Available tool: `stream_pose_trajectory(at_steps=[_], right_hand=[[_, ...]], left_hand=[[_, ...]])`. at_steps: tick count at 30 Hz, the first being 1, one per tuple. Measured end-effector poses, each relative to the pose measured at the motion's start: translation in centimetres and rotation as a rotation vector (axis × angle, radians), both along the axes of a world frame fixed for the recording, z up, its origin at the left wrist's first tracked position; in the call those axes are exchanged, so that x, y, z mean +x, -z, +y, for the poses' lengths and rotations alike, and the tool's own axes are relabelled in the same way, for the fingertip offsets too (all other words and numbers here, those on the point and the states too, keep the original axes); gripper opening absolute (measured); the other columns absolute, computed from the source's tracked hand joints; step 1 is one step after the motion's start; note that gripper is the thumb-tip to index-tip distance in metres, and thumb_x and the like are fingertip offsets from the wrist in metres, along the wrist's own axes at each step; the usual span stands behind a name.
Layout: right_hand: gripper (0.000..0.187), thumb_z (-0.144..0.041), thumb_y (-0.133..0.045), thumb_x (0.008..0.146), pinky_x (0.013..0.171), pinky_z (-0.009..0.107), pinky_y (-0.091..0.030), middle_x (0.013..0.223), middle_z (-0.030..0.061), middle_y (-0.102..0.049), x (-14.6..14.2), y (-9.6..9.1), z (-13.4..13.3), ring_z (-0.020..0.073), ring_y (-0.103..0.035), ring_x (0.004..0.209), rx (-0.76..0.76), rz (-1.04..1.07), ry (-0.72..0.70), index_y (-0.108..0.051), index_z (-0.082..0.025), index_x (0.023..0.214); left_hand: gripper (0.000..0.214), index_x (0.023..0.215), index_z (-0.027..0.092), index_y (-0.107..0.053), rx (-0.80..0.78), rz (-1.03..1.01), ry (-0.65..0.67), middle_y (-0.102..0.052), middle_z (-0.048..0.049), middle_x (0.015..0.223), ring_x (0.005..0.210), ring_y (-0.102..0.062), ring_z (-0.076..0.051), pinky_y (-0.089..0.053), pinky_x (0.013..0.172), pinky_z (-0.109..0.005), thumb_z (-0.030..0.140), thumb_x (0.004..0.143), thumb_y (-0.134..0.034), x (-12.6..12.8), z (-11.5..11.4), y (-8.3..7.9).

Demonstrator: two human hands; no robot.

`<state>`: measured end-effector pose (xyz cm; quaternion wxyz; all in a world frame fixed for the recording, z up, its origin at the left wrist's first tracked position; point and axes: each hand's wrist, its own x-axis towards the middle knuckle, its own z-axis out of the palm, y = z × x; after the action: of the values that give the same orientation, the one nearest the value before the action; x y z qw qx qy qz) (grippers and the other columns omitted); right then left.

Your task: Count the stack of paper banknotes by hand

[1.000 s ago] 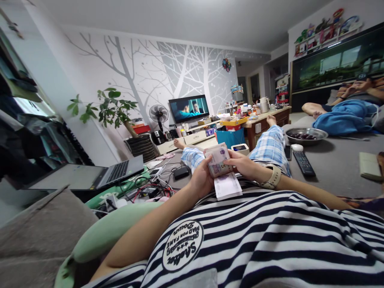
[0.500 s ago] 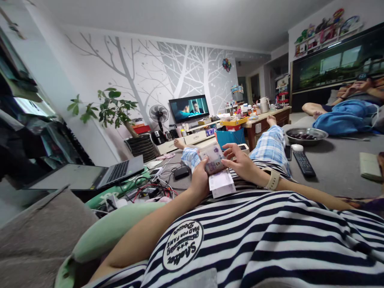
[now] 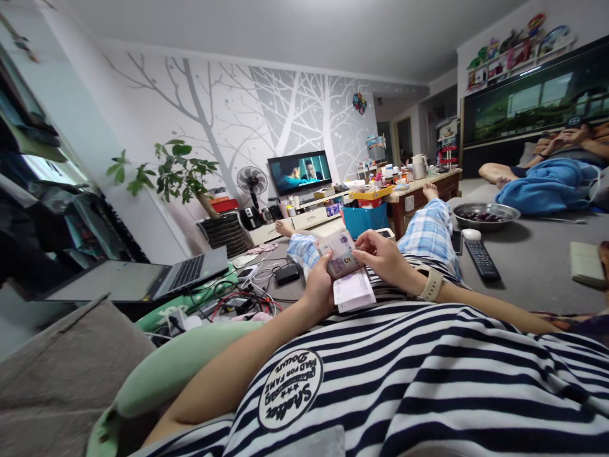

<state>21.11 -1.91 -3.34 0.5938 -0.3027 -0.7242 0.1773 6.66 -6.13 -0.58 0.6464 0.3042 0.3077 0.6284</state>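
A stack of banknotes (image 3: 340, 254), the top one marked 5, is held above my lap. My left hand (image 3: 318, 282) grips its left side, thumb across the face. The fingers of my right hand (image 3: 383, 257) are pinched at the stack's right edge, thumb on top; a pale watch band (image 3: 432, 284) circles that wrist. Below the upright part, the lower ends of the notes (image 3: 354, 291) fold down towards my striped shirt (image 3: 404, 355). How many notes lie between the right fingertips cannot be made out.
On the sofa to my right lie a remote control (image 3: 483, 260), a metal bowl (image 3: 488, 216) of dark round fruit and a green wallet-like item (image 3: 589, 263). Another person (image 3: 547, 152) reclines beyond. A laptop (image 3: 190, 273) and tangled cables (image 3: 238, 301) are at my left.
My right hand's fingers have closed onto the right edge of the banknotes; before, they were more spread. The lower folded notes have shifted slightly to the right.
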Motion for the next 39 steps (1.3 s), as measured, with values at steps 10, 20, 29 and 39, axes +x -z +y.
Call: stream_pose_trajectory(at_steps=[10, 20, 29, 39], right_hand=[[0.020, -0.035, -0.065, 0.081, 0.058, 0.027, -0.040, 0.067, -0.0042, -0.057, -0.1, 0.5, 0.9, 0.0139, -0.054, 0.062, -0.071, 0.029, -0.037, -0.057, -0.020, 0.091], [0.018, -0.033, -0.064, 0.080, 0.059, 0.027, -0.040, 0.066, -0.0043, -0.055, -0.2, 0.3, 0.5, 0.0142, -0.053, 0.062, -0.073, 0.048, -0.043, -0.056, -0.021, 0.089], [0.022, -0.039, -0.066, 0.082, 0.058, 0.027, -0.038, 0.066, -0.0044, -0.054, -0.2, 0.4, 0.5, 0.0135, -0.050, 0.062, -0.065, 0.052, -0.058, -0.057, -0.020, 0.089], [0.031, -0.046, -0.067, 0.083, 0.056, 0.027, -0.036, 0.064, -0.0018, -0.055, -0.2, 0.3, 0.5, 0.0132, -0.048, 0.060, -0.018, 0.053, -0.006, -0.055, -0.020, 0.071]], left_hand=[[0.040, 0.129, 0.008, -0.061, 0.056, 0.054, 0.094, -0.077, -0.0142, 0.105, 0.097, -0.074, -0.028, -0.057, 0.094, -0.044, 0.023, 0.095, -0.045, -0.5, 1.0, 0.7], [0.043, 0.134, 0.010, -0.058, 0.098, 0.078, 0.109, -0.076, -0.0139, 0.111, 0.099, -0.073, -0.029, -0.056, 0.096, -0.047, 0.023, 0.093, -0.050, -0.9, 0.7, 0.6], [0.038, 0.124, 0.008, -0.062, 0.079, 0.117, 0.009, -0.078, -0.0130, 0.102, 0.096, -0.074, -0.028, -0.058, 0.093, -0.043, 0.020, 0.090, -0.054, -0.8, 0.9, 1.0], [0.038, 0.122, 0.009, -0.065, 0.111, 0.119, -0.002, -0.078, -0.0117, 0.098, 0.096, -0.074, -0.029, -0.057, 0.096, -0.043, 0.016, 0.085, -0.059, -1.0, 1.1, 1.3]])
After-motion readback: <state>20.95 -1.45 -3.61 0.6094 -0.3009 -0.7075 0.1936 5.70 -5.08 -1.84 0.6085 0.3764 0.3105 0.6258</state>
